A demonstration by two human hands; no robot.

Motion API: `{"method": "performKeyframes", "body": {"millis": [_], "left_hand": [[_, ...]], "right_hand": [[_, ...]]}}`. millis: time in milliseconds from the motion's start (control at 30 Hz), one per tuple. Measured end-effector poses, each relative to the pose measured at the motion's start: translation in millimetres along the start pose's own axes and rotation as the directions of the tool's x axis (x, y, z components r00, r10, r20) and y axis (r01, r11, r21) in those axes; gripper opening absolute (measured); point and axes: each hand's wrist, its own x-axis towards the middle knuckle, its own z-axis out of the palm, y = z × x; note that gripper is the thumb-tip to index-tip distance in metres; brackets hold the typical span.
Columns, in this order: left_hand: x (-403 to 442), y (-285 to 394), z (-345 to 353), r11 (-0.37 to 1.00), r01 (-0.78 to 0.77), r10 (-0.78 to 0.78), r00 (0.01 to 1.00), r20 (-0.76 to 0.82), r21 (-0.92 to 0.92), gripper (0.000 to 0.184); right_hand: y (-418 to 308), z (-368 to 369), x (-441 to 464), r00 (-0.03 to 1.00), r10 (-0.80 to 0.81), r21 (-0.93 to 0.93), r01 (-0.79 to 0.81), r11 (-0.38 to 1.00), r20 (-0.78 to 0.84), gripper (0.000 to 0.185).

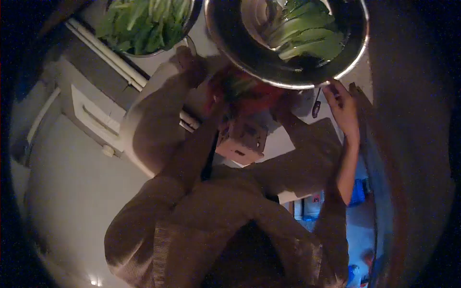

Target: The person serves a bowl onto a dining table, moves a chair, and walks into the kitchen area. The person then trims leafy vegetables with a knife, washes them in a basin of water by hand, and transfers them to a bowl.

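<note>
At the near right of the metal basin, the rim was met by the bent fingers of the right hand, perhaps so that the vessel could be steadied; whether they were clamped on it or only laid against it could not be told. The left hand was sunk in shadow beside a red item, and its grip could not be made out. In the basin, long green leaves were held in by the deep sides, as loose leaves seem to need. Farther left, more leafy greens were heaped in a second container, apparently kept apart from the first lot. Nearer the body, a pale brown box-like object was seen between the trousered legs, which were spread, presumably so that room was left for the arms.
</note>
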Motion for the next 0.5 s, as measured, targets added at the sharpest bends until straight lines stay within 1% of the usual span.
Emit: {"method": "performKeyframes", "body": {"millis": [67, 133, 167, 233, 267, 367, 467, 500], "left_hand": [[11, -19, 26, 1.000, 0.005, -0.006, 0.997, -0.077, -0.004, 0.027], [14, -34, 50, 1.000, 0.007, -0.009, 0.990, -0.142, -0.018, 0.027], [15, -40, 58, 1.000, 0.003, -0.007, 0.984, -0.177, -0.024, 0.027], [18, -47, 67, 0.999, -0.015, 0.007, 0.972, -0.233, -0.034, 0.027], [18, -50, 68, 0.999, -0.032, 0.022, 0.967, -0.255, -0.036, 0.027], [20, -57, 66, 0.995, -0.092, 0.077, 0.955, -0.287, -0.040, 0.027], [19, -51, 60, 0.983, -0.176, 0.155, 0.945, -0.287, -0.051, 0.027], [23, -48, 59, 0.976, -0.212, 0.189, 0.940, -0.285, -0.051, 0.027]], "right_hand": [[-5, 4, -14, 0.993, -0.060, -0.033, 0.057, 0.998, -0.102, 0.028], [-3, 10, -26, 0.994, 0.023, -0.064, -0.030, 0.998, -0.105, 0.027], [-1, 14, -35, 0.994, 0.026, -0.062, -0.032, 0.998, -0.102, 0.027], [-1, 20, -50, 0.994, -0.041, -0.141, 0.026, 0.990, -0.106, 0.026], [1, 24, -56, 0.992, -0.050, -0.139, 0.033, 0.990, -0.119, 0.026], [-2, 33, -85, 0.980, -0.081, -0.114, 0.061, 0.992, -0.183, 0.025], [-4, 37, -116, 0.951, -0.129, -0.116, 0.100, 0.988, -0.281, 0.024], [3, 37, -121, 0.950, -0.102, -0.046, 0.093, 0.995, -0.294, 0.025]]}}
